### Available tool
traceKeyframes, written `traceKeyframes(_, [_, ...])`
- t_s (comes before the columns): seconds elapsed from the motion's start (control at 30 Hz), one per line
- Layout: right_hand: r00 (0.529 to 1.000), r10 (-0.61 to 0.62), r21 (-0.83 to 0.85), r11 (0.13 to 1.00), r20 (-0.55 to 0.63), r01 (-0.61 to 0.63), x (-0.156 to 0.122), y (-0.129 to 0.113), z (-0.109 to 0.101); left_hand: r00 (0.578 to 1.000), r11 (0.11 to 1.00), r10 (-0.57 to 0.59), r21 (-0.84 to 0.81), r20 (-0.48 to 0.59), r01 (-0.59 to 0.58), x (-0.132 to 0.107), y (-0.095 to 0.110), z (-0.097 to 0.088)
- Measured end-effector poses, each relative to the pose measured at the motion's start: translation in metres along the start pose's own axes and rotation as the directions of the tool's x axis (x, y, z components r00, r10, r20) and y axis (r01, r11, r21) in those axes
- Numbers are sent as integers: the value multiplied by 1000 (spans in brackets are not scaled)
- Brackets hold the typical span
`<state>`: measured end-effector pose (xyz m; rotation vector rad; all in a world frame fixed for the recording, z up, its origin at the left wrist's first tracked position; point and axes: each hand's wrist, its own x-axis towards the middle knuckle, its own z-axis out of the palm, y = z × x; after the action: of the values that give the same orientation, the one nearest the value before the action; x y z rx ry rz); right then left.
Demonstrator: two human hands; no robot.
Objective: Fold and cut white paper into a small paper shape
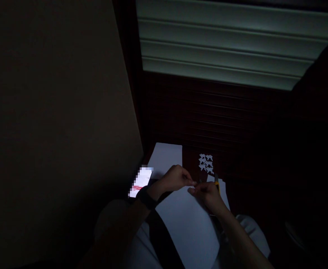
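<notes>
The scene is dim. My left hand and my right hand meet fingertip to fingertip above a white sheet of paper lying on my lap. Both hands are closed in a pinch on something small between them; it is too dark and tiny to name. A dark band sits on my left wrist. Just beyond my right hand lies a tool with a yellow handle. Farther off, several small white folded paper pieces lie in a cluster on the dark surface.
A lit phone screen glows left of my left hand. Another white sheet lies behind the hands. A plain wall stands at the left; a pale slatted blind hangs above dark wood panelling.
</notes>
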<state>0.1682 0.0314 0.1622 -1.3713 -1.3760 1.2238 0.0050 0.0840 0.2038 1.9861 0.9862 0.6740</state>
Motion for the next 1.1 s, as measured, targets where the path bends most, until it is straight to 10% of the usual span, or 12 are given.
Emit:
traceKeyframes(0.33, [1000, 22, 39, 999, -7, -22, -16, 18, -19, 972, 992, -58, 92, -229, 81, -1, -14, -23])
traceKeyframes(0.67, [997, 37, -224, 974, 66, -21, -40, 57, -86, 933, 982, -50, 152, -356, 110, -5, -18, -53])
traceKeyframes(0.77, [993, -29, -322, 947, -119, -11, -35, 52, -101, 934, 980, 2, 185, -357, 69, -8, -8, -53])
traceKeyframes(0.97, [872, -488, -431, 795, -38, 427, -1, -3, -61, 952, 952, 228, 250, -203, -175, -11, 12, -32])
traceKeyframes(1.1, [851, -515, -393, 766, 99, 509, 14, -17, -31, 949, 940, 259, 273, -183, -204, -16, 16, -28])
